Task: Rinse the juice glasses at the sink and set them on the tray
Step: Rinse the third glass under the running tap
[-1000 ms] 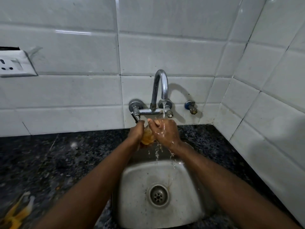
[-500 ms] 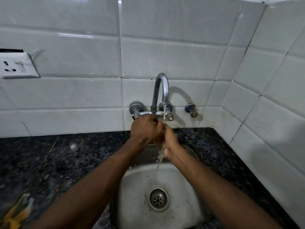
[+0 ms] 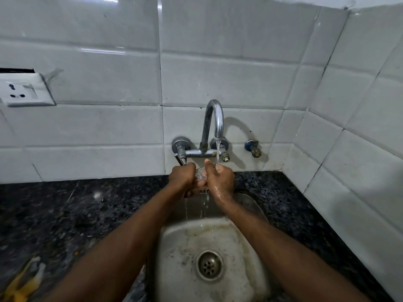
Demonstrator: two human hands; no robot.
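A small clear juice glass shows only as a glint between my two hands, under the running tap. My left hand grips it from the left with curled fingers. My right hand, wet, curls round it from the right, and the water stream lands on its knuckles. Water drips from the hands into the steel sink below. Most of the glass is hidden by the fingers. No tray is in view.
Dark speckled granite counter surrounds the sink. White tiled walls stand behind and to the right. A wall socket sits at the left. A small blue-handled valve is right of the tap. A yellow banana peel lies at the bottom left.
The yellowish liquid seen in the glass a second ago is gone; the glass now looks clear. Both hands shifted around it under the stream, and the view moved slightly closer.
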